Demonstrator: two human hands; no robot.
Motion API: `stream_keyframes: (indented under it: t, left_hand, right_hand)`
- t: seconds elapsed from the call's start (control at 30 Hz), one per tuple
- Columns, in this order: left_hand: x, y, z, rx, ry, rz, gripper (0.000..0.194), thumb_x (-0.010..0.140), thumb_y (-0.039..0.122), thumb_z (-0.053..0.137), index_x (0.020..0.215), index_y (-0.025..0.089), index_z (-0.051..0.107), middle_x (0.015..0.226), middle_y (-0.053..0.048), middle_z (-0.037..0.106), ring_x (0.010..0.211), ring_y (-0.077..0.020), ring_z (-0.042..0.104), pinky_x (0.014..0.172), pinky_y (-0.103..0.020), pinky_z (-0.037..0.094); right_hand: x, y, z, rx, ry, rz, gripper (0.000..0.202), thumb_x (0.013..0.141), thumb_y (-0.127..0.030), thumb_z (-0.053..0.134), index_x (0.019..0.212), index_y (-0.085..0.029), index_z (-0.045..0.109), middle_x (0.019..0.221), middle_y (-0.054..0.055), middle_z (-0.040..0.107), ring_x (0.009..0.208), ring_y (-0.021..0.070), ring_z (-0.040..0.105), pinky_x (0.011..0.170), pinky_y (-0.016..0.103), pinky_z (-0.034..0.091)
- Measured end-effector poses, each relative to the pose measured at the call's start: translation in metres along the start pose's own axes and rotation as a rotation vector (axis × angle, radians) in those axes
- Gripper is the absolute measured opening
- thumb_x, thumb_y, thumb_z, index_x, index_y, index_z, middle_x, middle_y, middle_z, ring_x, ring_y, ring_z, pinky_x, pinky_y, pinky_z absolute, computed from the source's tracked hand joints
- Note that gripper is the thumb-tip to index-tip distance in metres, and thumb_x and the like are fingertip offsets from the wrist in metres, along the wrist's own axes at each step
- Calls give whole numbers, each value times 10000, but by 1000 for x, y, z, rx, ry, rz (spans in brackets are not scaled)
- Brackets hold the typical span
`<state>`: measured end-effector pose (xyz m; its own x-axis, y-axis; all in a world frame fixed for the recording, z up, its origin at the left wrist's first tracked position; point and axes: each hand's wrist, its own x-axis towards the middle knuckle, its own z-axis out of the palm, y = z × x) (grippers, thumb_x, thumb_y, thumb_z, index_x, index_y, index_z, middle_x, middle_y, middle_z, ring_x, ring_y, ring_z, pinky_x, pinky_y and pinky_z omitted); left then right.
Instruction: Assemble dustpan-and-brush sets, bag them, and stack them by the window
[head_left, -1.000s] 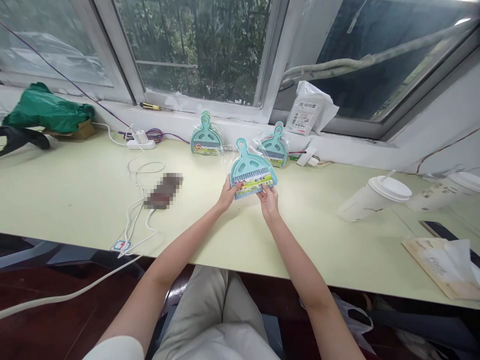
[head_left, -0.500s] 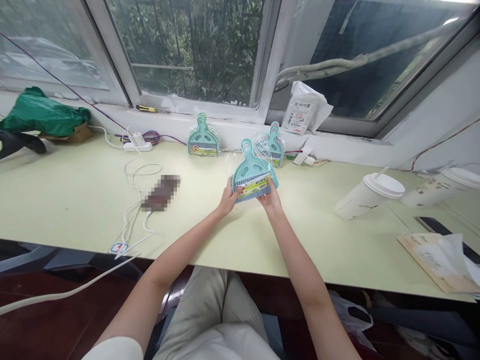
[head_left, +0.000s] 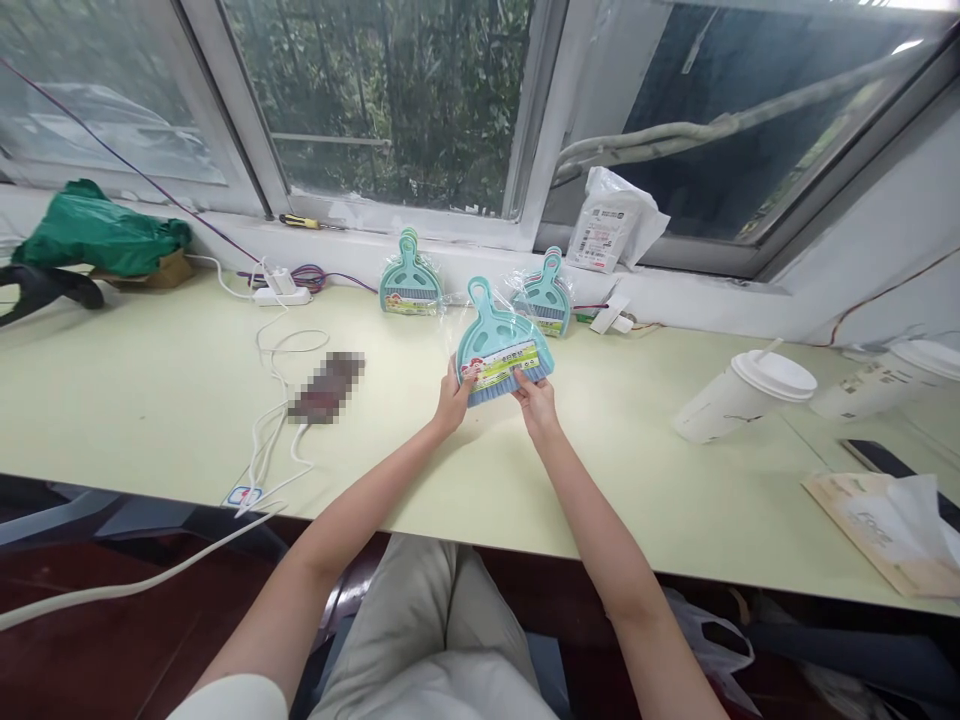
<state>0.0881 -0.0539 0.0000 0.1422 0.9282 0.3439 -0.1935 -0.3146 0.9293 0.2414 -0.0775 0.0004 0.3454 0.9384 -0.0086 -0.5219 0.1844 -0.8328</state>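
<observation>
Both my hands hold a light-blue mini dustpan and brush set [head_left: 501, 335] in clear wrap, tilted with its handle up and its label facing me. My left hand [head_left: 453, 398] grips the lower left corner, thumb on the front. My right hand [head_left: 538, 402] pinches the lower edge near the label's right part, thumb in front and fingers behind. Two stacks of similar sets stand against the wall behind: the left stack [head_left: 410, 278] apart from my hands, the right stack [head_left: 547, 295] partly hidden by the held set.
White paper cups [head_left: 742, 390], a tissue pack [head_left: 877, 520] and a phone [head_left: 874, 457] lie at the right. White cables [head_left: 262, 430], a blurred-out object [head_left: 328, 388] and a power strip [head_left: 281, 296] are at the left. A wrapped package [head_left: 604, 230] leans by the window.
The held set has turned slightly, its front now facing me more squarely and its handle a little further left. My right hand has shifted its grip along the lower edge.
</observation>
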Motion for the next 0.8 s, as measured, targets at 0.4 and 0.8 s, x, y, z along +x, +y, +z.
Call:
stream_keyframes:
  t: [0.4,0.8]
  left_hand:
    - [16,6,-9,-275,-384,-265,578,744,502,663,1238,233,528,1307,-108,560,1198,-274,528,949,-413,439]
    - [13,-4,-7,-256,-188,-249,556,677,412,747,1129,167,536,1174,-102,629,1068,-252,595,926,-401,466]
  right_hand:
    - [3,-6,-5,49,95,-87,381,600,-213,791,946,-168,639,1021,58,710,954,219,675,851,384,571]
    - [-1,2,0,-40,-90,-31,528,600,-224,784,1076,-249,557,1120,4,666,1061,172,624,914,323,535]
